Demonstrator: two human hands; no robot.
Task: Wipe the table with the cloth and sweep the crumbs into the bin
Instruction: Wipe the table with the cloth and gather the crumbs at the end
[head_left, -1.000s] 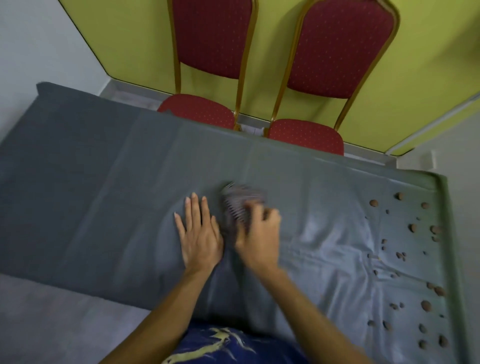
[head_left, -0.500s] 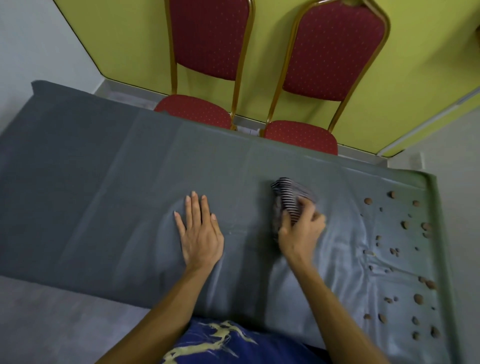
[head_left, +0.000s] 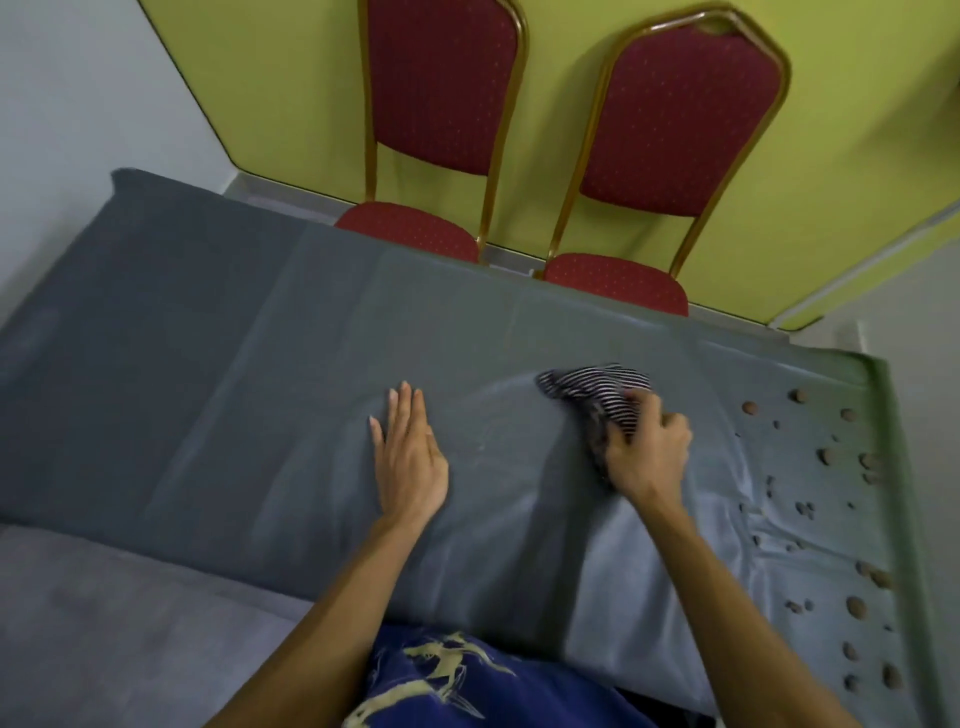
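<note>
Bunching the striped cloth (head_left: 597, 397) in my right hand (head_left: 647, 454), fingers clamped on its near end; it looks soft and light. My left hand (head_left: 410, 457) lies flat, fingers spread, pinning the slippery table (head_left: 208, 364) cover. Crumbs (head_left: 831, 493) scatter far right.

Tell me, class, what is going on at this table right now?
A person is wiping a grey-covered table. The right hand has a grip on a striped cloth pressed to the surface, while the left hand lies flat beside it. Brown crumbs lie scattered at the right end. No bin is in view.
</note>
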